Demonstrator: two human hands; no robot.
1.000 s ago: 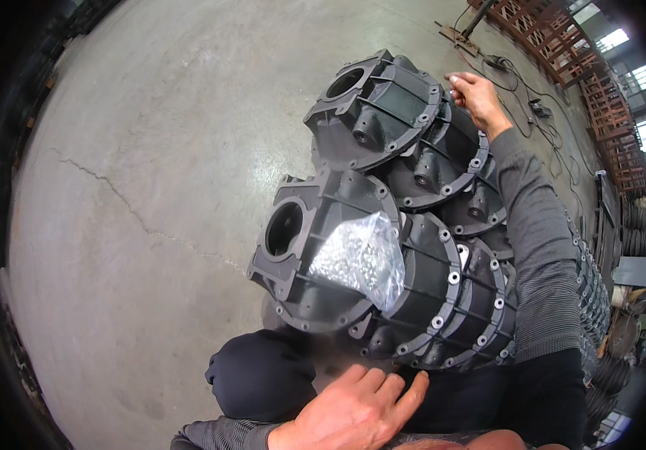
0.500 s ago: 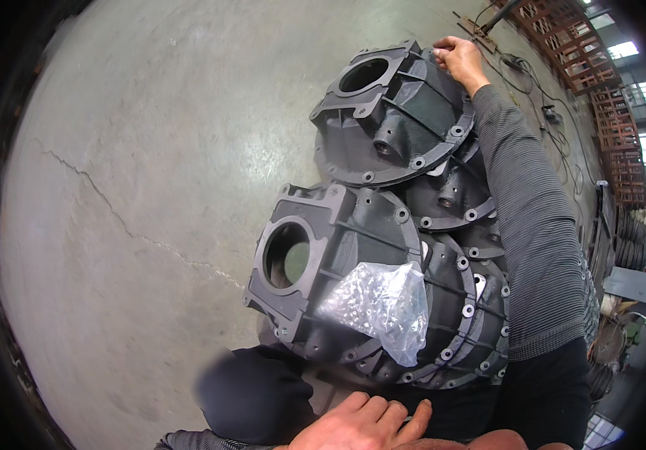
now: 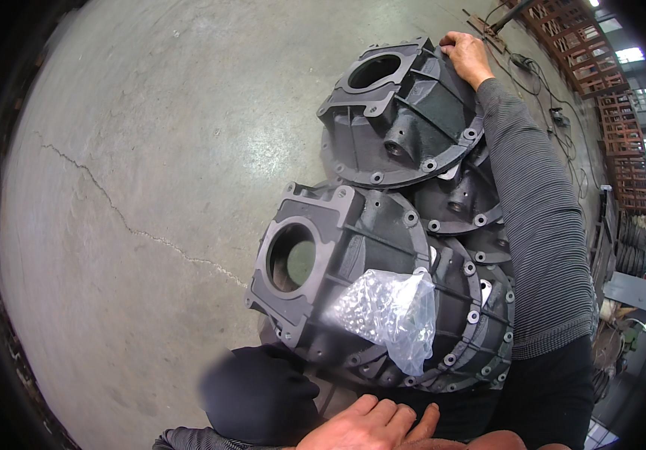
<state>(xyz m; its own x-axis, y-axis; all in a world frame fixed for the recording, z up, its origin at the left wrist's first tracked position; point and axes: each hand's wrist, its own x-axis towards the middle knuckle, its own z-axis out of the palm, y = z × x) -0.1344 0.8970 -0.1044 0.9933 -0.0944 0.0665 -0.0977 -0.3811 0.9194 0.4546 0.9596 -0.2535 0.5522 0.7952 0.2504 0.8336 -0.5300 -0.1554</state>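
My right hand [image 3: 465,56] reaches to the far rim of a dark grey cast-metal housing [image 3: 435,94], its fingers pinched together at the edge. Whatever they may grip is too small or hidden to make out. Nearer to me another housing [image 3: 353,225] lies tilted, its round opening turned left. Resting on its side is a clear plastic bag [image 3: 390,311] full of small shiny metal pieces. At the bottom, my left hand [image 3: 371,424] is closed with curled fingers, palm out of sight; I cannot tell what it holds.
More housings [image 3: 473,307] are nested beneath the front one, bolt holes along their flanges. Cracked concrete floor [image 3: 135,225] spreads to the left. Cables [image 3: 555,120] and rusty metal racks [image 3: 581,52] are at the far right. My dark-clothed leg [image 3: 263,397] is beside the stack.
The whole view has shifted a little, so the housings and bag appear slightly further right. My right hand stays at the far housing's rim, with its fingers tucked closer. The left hand is almost unchanged.
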